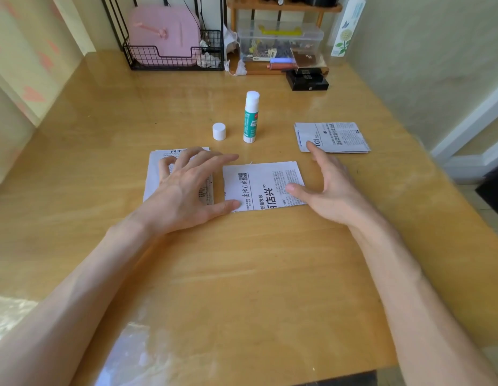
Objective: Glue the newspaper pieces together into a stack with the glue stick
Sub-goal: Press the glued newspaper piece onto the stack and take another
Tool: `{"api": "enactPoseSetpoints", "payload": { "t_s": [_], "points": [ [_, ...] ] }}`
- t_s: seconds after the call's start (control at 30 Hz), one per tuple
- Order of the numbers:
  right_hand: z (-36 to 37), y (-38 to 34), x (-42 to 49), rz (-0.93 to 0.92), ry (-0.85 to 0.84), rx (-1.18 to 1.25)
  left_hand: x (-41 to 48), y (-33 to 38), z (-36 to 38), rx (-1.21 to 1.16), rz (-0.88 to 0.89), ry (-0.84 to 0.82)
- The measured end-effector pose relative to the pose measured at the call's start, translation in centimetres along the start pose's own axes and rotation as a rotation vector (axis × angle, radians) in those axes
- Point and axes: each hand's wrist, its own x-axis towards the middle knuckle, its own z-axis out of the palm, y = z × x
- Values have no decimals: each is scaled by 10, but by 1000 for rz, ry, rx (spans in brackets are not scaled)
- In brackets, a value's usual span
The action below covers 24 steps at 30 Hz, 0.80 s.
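A newspaper piece (263, 186) with large black characters lies flat in the middle of the wooden table (242, 274). My left hand (186, 188) rests with spread fingers over a second newspaper pile (153, 174) at its left, thumb tip touching the middle piece's near left corner. My right hand (329, 190) hovers at the middle piece's right edge, fingers straight, thumb on the paper. A third pile of newspaper pieces (332, 137) lies further right. The glue stick (251, 118) stands upright and uncapped behind the middle piece, its white cap (219, 131) beside it.
At the table's back stand a black wire rack (172, 55) holding a pink case, a clear plastic box (279, 41) of small items on a wooden shelf, and black boxes (307, 79). A wall runs along the right side.
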Motion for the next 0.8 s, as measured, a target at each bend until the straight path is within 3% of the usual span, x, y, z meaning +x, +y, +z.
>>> {"api": "enactPoseSetpoints", "payload": {
  "t_s": [0.3, 0.8],
  "points": [
    [47, -27, -5, -144, 140, -203, -1, 5, 7, 23, 24, 68],
    [15, -20, -6, -76, -79, -102, 0, -1, 5, 2, -27, 21]
  ]
}}
